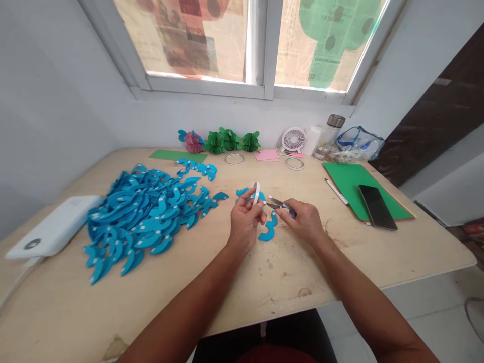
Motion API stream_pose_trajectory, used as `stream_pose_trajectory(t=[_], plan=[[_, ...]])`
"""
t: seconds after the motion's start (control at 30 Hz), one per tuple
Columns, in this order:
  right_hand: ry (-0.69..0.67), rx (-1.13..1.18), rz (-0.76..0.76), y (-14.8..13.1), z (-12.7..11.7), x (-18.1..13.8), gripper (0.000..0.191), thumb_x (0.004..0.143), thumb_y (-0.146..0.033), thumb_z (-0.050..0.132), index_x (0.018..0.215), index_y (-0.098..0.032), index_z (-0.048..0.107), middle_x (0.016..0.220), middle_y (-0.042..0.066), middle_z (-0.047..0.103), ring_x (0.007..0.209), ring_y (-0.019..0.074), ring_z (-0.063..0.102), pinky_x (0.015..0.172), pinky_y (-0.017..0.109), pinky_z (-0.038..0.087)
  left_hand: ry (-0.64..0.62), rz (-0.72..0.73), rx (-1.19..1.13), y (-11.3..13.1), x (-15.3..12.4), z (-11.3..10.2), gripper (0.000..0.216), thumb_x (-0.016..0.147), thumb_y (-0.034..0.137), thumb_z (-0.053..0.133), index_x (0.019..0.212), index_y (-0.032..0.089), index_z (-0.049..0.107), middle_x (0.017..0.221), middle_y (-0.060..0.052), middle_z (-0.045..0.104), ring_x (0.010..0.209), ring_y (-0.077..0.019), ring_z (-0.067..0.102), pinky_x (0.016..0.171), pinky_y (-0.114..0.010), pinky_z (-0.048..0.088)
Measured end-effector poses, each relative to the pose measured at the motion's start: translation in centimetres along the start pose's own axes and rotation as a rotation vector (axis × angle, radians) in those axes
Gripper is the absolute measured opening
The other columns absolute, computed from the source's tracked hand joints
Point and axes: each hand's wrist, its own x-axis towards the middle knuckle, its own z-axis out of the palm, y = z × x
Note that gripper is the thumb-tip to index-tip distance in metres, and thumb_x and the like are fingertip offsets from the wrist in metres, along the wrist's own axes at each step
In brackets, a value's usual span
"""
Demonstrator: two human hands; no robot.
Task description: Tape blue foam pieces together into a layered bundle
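My left hand [245,218] is closed around a white roll of tape [256,192], held upright above the wooden table [234,282]. My right hand [302,219] grips small scissors [278,203], blades pointing left at the tape's loose end. Blue curved paper pieces [269,229] lie just under and between both hands. A big heap of the same blue curved pieces [147,214], each with small white tabs, spreads over the table's left half.
A white power bank [53,227] lies at the far left. Green sheets [355,189] with a phone [377,206] and pen [336,191] sit right. Along the back: paper flowers [223,141], two tape rings [234,159], pink notes [266,155], small fan [293,139], bottle [329,135], clear pouch [359,143].
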Motion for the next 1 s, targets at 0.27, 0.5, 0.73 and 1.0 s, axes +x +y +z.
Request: stream_pose_trajectory(t=[0.27,0.5,0.73,1.0], plan=[[-0.013,0.178,0.078,0.6,-0.3,0.3,0.036,0.08,-0.049,0.049,0.079,-0.016,0.064,0.054,-0.002,0.05,0.05,0.0096,0.043,0.051,0.021,0.031,-0.009,-0.017,0.012,0.0,-0.11,-0.02,0.043,0.065,0.026,0.07,0.104,0.018,0.053,0.074,0.001,0.059,0.041,-0.006,0.051,0.037,-0.019,0.036],[-0.024,0.337,0.122,0.74,-0.13,0.34,0.038,0.08,-0.051,0.048,0.077,-0.015,0.062,0.054,-0.003,0.046,0.05,0.009,0.04,0.049,0.021,0.03,-0.049,-0.043,0.031,0.06,-0.47,0.27,0.035,0.065,0.03,0.07,0.095,0.017,0.056,0.066,0.003,0.059,0.038,-0.0066,0.05,0.036,-0.019,0.036],[-0.025,0.408,0.169,0.81,0.35,0.42,0.038,0.079,-0.051,0.048,0.072,-0.015,0.06,0.054,-0.003,0.042,0.05,0.0086,0.037,0.048,0.021,0.028,-0.106,-0.048,0.068,-0.04,-0.85,0.58,0.032,0.066,0.032,0.07,0.092,0.017,0.058,0.065,0.002,0.058,0.037,-0.0075,0.051,0.035,-0.019,0.035],[-0.07,0.48,0.175,0.67,0.29,0.46,0.04,0.079,-0.052,0.048,0.076,-0.015,0.062,0.055,-0.003,0.043,0.052,0.0094,0.037,0.048,0.022,0.029,-0.149,-0.044,0.095,-0.31,-1.04,0.57,0.033,0.067,0.032,0.069,0.095,0.017,0.058,0.066,0.002,0.059,0.038,-0.0074,0.052,0.035,-0.019,0.037]])
